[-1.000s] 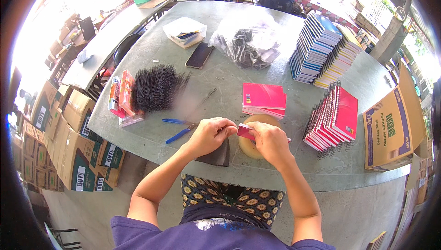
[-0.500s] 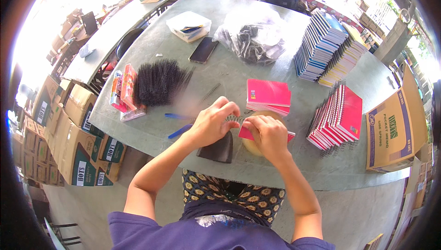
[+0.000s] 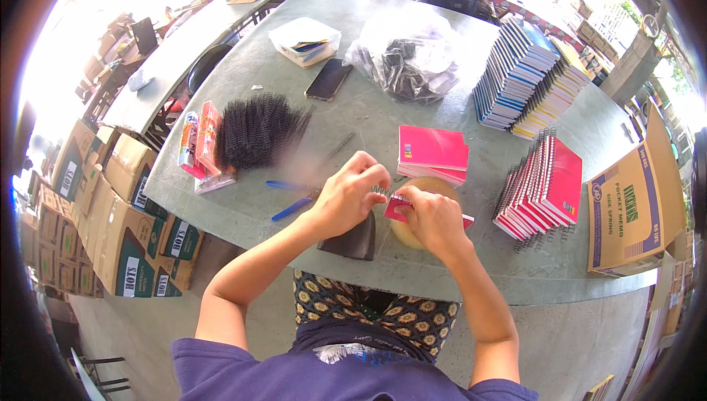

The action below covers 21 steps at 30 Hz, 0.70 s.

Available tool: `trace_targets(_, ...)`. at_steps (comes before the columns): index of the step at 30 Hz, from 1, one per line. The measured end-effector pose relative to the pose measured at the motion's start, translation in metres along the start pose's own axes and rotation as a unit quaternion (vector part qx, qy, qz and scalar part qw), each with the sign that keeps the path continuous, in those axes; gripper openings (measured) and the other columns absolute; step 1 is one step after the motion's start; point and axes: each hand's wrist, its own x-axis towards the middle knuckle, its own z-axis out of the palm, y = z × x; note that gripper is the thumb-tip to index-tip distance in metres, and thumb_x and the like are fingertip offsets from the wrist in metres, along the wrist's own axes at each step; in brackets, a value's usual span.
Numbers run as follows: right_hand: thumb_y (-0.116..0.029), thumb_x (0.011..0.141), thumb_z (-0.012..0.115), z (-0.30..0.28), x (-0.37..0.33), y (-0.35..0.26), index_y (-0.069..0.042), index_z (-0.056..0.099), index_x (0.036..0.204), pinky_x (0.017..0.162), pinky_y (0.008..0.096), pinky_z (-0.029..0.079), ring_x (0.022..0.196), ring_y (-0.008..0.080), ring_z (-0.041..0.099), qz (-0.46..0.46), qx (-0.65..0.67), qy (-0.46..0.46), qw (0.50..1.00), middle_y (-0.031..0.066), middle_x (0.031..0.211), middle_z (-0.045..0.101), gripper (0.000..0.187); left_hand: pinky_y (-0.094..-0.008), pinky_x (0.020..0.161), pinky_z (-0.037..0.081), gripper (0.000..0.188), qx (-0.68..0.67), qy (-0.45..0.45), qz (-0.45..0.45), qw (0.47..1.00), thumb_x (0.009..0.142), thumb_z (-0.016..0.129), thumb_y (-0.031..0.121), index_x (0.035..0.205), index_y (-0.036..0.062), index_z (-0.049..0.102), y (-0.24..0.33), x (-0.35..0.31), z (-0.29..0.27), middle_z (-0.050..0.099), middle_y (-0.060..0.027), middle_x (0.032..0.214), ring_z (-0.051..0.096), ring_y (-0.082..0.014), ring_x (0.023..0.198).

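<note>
Just nearer than the stacked red notepads [image 3: 432, 148], the left hand [image 3: 350, 195]'s fingers seem to pinch a dark spiral coil [image 3: 381, 190] at the red pocket notepad [image 3: 395, 212] pinched in the right hand [image 3: 432, 218]'s fingers, apparently threading, which calls for steady alignment.

Grey floor [image 3: 578, 338]; long side table [image 3: 175, 58]

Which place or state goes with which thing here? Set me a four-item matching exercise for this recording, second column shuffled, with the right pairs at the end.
Things
1. Right hand
2. Black phone
3. Open cardboard box
4. Heap of black coils

Places or states
A. At the right edge of the table
B. Beside the orange packets
C. Holding a small red notebook
D. Just left of the clear plastic bag

Pairs: 1-C, 2-D, 3-A, 4-B
</note>
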Motion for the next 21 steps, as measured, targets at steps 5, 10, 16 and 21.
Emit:
trace_targets(5, -0.02, 0.083, 0.06, -0.006, -0.002, 0.002, -0.008, 0.061, 0.098, 0.066, 0.0417, 0.05, 0.079, 0.0307, 0.065, -0.001, 0.028, 0.025, 0.999, 0.0122, 0.086, 0.067, 0.018, -0.0376, 0.075, 0.048, 0.023, -0.007, -0.217, -0.088, 0.972, 0.08, 0.068, 0.015, 0.099, 0.0051, 0.06, -0.021, 0.001, -0.012, 0.057, -0.0115, 0.092, 0.058, -0.03, 0.091)
trace_targets(10, -0.021, 0.084, 0.061, -0.002, 0.001, 0.002, -0.006, 0.059, 0.096, 0.067, 0.0425, 0.05, 0.082, 0.0323, 0.065, -0.005, 0.106, 0.096, 0.99, 0.0122, 0.091, 0.066, 0.019, -0.0384, 0.075, 0.046, 0.022, -0.003, -0.106, -0.065, 0.992, 0.081, 0.067, 0.025, 0.09, 0.0059, 0.062, 0.003, 0.005, -0.005, 0.058, -0.012, 0.085, 0.057, -0.0299, 0.085)
trace_targets(16, -0.013, 0.075, 0.071, -0.015, 0.0, 0.011, -0.004, 0.062, 0.094, 0.072, 0.0395, 0.05, 0.083, 0.0315, 0.065, 0.025, 0.109, 0.045, 0.993, 0.013, 0.089, 0.067, 0.023, -0.0389, 0.074, 0.043, 0.026, 0.16, 0.003, 0.067, 0.985, 0.079, 0.067, 0.032, 0.086, 0.0081, 0.061, 0.022, -0.004, -0.001, 0.057, -0.013, 0.085, 0.053, -0.0311, 0.081)
trace_targets(21, -0.011, 0.075, 0.075, -0.021, -0.034, 0.066, 0.0, 0.065, 0.096, 0.068, 0.0284, 0.052, 0.079, 0.0167, 0.066, 0.098, 0.436, 0.011, 0.895, 0.0102, 0.09, 0.07, 0.026, -0.04, 0.084, 0.046, 0.05, 0.156, -0.109, -0.171, 0.967, 0.079, 0.069, 0.025, 0.123, 0.0111, 0.052, -0.032, -0.078, 0.015, 0.054, -0.0181, 0.1, 0.054, -0.0357, 0.096)
